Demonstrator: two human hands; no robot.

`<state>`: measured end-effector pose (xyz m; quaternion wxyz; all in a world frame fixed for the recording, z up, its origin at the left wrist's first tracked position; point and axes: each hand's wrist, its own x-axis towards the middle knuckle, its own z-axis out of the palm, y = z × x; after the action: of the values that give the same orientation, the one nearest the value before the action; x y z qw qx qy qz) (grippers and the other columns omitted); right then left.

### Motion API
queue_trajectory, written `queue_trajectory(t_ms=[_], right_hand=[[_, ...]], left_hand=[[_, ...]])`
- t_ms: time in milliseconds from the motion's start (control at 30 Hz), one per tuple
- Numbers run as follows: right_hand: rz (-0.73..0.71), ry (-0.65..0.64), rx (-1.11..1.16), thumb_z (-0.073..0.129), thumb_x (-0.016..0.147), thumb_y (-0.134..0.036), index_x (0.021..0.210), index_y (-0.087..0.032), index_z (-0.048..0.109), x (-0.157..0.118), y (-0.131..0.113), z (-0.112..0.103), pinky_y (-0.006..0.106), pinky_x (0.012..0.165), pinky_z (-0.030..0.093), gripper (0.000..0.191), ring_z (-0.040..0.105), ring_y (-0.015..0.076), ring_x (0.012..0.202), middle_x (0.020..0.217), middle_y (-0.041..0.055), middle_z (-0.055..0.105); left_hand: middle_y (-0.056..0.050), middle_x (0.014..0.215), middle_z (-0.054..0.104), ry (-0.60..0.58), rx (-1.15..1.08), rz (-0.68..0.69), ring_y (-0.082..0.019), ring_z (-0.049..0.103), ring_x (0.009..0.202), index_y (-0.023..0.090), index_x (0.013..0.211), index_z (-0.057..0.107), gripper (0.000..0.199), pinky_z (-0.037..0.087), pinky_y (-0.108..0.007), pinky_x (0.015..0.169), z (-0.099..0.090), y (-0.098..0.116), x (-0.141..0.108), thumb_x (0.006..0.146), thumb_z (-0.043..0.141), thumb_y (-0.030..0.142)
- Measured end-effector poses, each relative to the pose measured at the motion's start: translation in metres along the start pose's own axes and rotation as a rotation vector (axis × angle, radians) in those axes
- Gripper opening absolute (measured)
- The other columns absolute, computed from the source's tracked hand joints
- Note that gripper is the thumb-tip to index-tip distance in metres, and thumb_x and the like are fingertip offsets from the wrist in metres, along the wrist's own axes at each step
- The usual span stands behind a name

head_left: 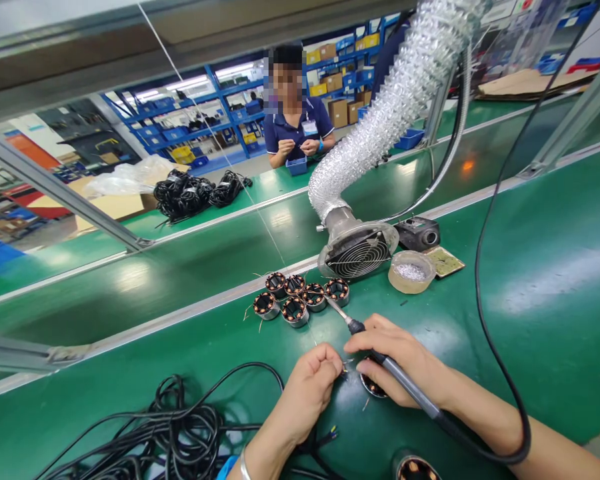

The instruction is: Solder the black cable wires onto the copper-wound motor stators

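Observation:
My right hand [405,363] is closed around a soldering iron [410,385], whose metal tip points up and left toward a group of several stators [295,311]. Under the fingers of that hand sits another stator [373,387], partly hidden. To its left, my left hand [316,380] pinches the thin end of a cable or wire; small coloured strands show at its fingertips. Below that hand, a black cable end [325,438] with coloured wires lies on the green bench. One more stator [416,469] is cut off at the bottom edge.
A fume extractor [360,257] with a silver duct [380,120] stands behind the stators. Beside it are a round dish [411,272] and a sponge tray [445,261]. Black cables [170,433] lie at lower left. A person [296,130] sits across the bench.

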<state>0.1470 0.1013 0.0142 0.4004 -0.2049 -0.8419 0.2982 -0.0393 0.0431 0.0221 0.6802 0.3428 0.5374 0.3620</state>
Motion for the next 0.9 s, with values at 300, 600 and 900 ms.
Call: queue_trajectory(t_ms=[300, 600, 900], right_hand=[[0.122, 0.259, 0.014, 0.053, 0.092, -0.020, 0.122, -0.024, 0.064, -0.024, -0.031, -0.015, 0.028, 0.054, 0.045, 0.033, 0.055, 0.0163, 0.064, 0.075, 0.0026, 0.060], [0.155, 0.359, 0.036, 0.053, 0.083, -0.015, 0.093, -0.021, 0.066, -0.018, -0.041, -0.016, 0.027, 0.046, 0.040, 0.017, 0.052, 0.0140, 0.049, 0.062, 0.0001, 0.060], [0.145, 0.353, 0.015, 0.054, 0.082, -0.016, 0.090, -0.020, 0.065, -0.015, -0.042, -0.016, 0.023, 0.046, 0.041, 0.015, 0.051, 0.0100, 0.049, 0.062, -0.0029, 0.060]], left_hand=[[0.015, 0.044, 0.023, 0.037, 0.022, 0.014, -0.004, 0.011, 0.039, 0.021, 0.069, 0.046, 0.036, 0.008, -0.018, 0.037, 0.000, 0.001, 0.003, 0.074, 0.067, 0.049], [0.014, 0.046, 0.024, 0.025, 0.075, 0.043, -0.004, 0.012, 0.040, 0.020, 0.069, 0.047, 0.028, 0.010, -0.019, 0.038, -0.002, 0.001, 0.003, 0.078, 0.062, 0.042], [0.014, 0.047, 0.024, 0.033, 0.115, 0.062, -0.005, 0.013, 0.040, 0.021, 0.069, 0.046, 0.022, 0.011, -0.020, 0.039, -0.002, 0.001, 0.005, 0.079, 0.057, 0.037]])
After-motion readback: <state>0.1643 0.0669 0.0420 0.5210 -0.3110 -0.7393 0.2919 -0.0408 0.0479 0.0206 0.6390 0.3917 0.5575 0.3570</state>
